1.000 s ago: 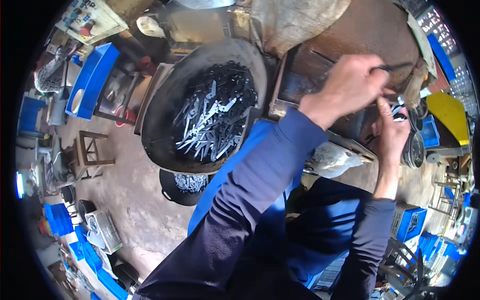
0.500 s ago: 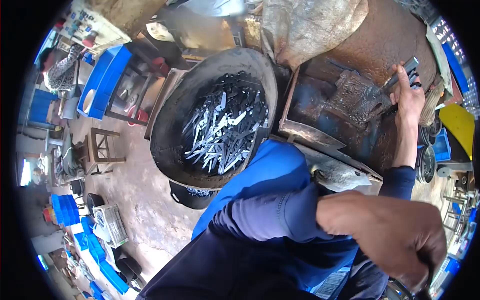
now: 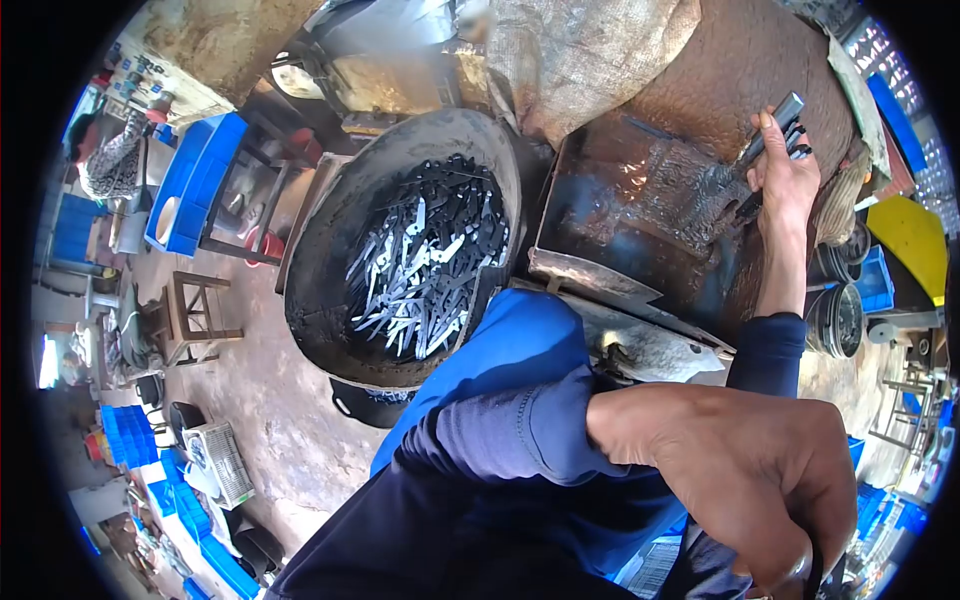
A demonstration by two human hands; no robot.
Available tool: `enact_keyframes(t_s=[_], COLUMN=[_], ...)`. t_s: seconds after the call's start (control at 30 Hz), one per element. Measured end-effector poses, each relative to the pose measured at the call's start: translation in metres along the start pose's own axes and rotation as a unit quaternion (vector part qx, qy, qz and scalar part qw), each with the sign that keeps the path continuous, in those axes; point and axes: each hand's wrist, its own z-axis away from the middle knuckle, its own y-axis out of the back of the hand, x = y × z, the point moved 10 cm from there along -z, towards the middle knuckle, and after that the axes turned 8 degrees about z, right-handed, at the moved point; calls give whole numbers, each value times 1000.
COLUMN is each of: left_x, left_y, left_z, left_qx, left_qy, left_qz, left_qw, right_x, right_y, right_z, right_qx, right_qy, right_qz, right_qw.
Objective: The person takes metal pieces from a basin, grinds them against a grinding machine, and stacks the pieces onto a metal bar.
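At the upper right, my right hand (image 3: 785,180) is closed around a few dark, narrow metal pieces (image 3: 790,110), one with a shiny flat end. It is held over the right side of a wet, grimy work surface (image 3: 600,210), next to a ridged, mud-coated block (image 3: 690,190). Close to the camera, my left hand (image 3: 740,480) is bent down at the wrist with curled fingers. Whatever its fingers hold, if anything, is hidden. Left of the work surface, a large blackened pan (image 3: 330,290) contains many loose metal blade-like pieces (image 3: 430,260), some bright and some dark.
Beneath the pan sits a smaller black pan (image 3: 360,405). A wooden stool (image 3: 195,315) and a blue bin (image 3: 200,180) stand to the left, with another person (image 3: 115,160) beyond. Sacking (image 3: 600,60) hangs behind the work surface. Metal tins (image 3: 840,320) are at the right.
The whole view has shifted, so the pan and both hands appear further left. My right hand still grips the metal pieces. Small bright glints now show on the wet surface.
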Motion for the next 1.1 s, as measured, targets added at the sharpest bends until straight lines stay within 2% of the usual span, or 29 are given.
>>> enact_keyframes(t_s=[0.3, 0.37, 0.5, 0.57, 0.67, 0.8, 0.87, 0.9, 0.93, 0.97, 1.0, 1.03, 1.07, 1.1], left_x=[-7, -14, -24, -24, -18, -21, 8, 24, 44, 65, 86, 111, 127, 143], left_y=[-15, 4, 4, 1, -12, -12, 11, 20, 27, 34, 35, 36, 36, 32], left_z=[-4, 8, 19, 21, 11, 31, 62, 83, 111, 151, 175, 214, 266, 292], left_qx=[-11, 112, 95, 95, 54, 58, 177, 213, 299, 418, 508, 576, 611, 645], left_qy=[28, 44, 79, 60, 50, 33, -41, -9, -35, -41, -12, 63, 60, 134], left_qz=[-33, 2, 19, 59, 55, 54, -98, -109, -179, -272, -268, -392, -389, -452], left_qw=[999, 993, 992, 992, 996, 996, 978, 971, 937, 866, 819, 714, 687, 601], right_x=[3, 3, 2, -1, 5, 2, 2, 3, 9, 10, 12, 17, 19, 13], right_y=[0, 1, -1, 0, -1, -1, 1, 1, 1, 2, 3, 2, 2, 0], right_z=[-2, -3, -1, -1, -3, -3, -4, -5, -10, -12, -13, -15, -13, -10], right_qx=[1, 3, 4, 7, 5, -1, 5, 5, -1, -4, -6, -21, -20, -25], right_qy=[2, 5, 4, 5, 5, 20, 20, 17, 21, 27, 33, 24, 16, 32], right_qz=[-3, -1, -4, -3, -6, -7, 5, 9, -1, 6, 14, 3, 2, -21], right_qw=[1000, 1000, 1000, 1000, 1000, 1000, 1000, 1000, 1000, 1000, 999, 999, 1000, 999])
